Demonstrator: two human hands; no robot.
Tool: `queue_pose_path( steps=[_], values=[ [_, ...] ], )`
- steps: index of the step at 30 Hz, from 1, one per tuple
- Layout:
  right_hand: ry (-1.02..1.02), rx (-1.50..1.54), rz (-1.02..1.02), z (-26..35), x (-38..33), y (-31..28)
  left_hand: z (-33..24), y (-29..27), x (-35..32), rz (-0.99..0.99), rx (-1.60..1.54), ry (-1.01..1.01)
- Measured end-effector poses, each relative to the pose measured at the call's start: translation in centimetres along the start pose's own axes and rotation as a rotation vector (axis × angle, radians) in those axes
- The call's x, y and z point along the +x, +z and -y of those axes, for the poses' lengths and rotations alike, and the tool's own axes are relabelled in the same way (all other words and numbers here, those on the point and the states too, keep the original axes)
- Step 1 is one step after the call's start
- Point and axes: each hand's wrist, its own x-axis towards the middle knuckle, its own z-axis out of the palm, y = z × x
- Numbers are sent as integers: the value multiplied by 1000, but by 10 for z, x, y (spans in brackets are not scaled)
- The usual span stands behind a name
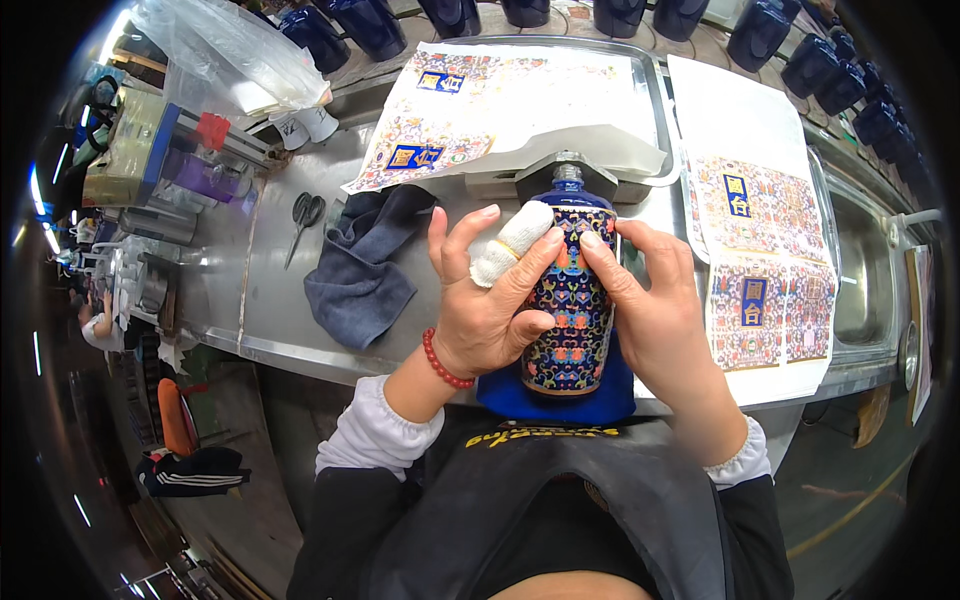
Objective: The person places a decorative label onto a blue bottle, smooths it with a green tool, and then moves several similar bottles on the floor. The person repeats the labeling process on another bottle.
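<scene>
- Bottle, where is it?
- Centre, at the near edge of the table. Neck points away from the person; base toward them, just above a blue cloth. Can't tell what carries the weight.
- Hands?
- Left hand: fingers spread wide, index tip on the upper pattern, thumb by the left side. White finger cover on it. Right hand: thumb on the front near the shoulder, index tip at the right edge. Can't tell if it grips; other fingers part hidden.
- How will it handle?
- My guess: stiff, fairly heavy, glass or glazed ceramic. Chips or cracks if dropped. Smooth, so likely slippery, worse if wet. Pattern may be a thin film; fingers dragging could shift it.
- Best hold?
- Neck one end, base the other. On the body, flat light fingers only.
- Around it?
- Left sheet beyond the neck, lying over a tray. Right sheet to the right, then sink. Grey cloth left, scissors past that. Blue bottles along the far side.
</scene>
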Motion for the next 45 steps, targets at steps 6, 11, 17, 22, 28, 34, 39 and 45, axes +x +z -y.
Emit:
queue_pose_path(
  steps=[6,11,17,22,28,34,39,45],
  values=[
    [-25,-7,-7,-2,5,-2,2,-3,4,6,19,29],
    [-58,-32,1,-3,8,-4,0,-3,3,7,5,22],
    [-34,30,-14,-5,7,-3,3,-1,2,4,-2,38],
    [6,45,-10,-5,6,-4,3,2,0,-1,-5,46],
    [-18,-5,30,-5,9,-6,5,4,0,2,9,61],
    [-42,-14,12,-6,12,-5,6,4,1,1,-5,61],
    [-61,3,-6,-8,15,-5,8,3,2,1,-8,64],
    [-89,0,-3,-10,16,-6,10,3,2,-5,-13,73]
  ],
)
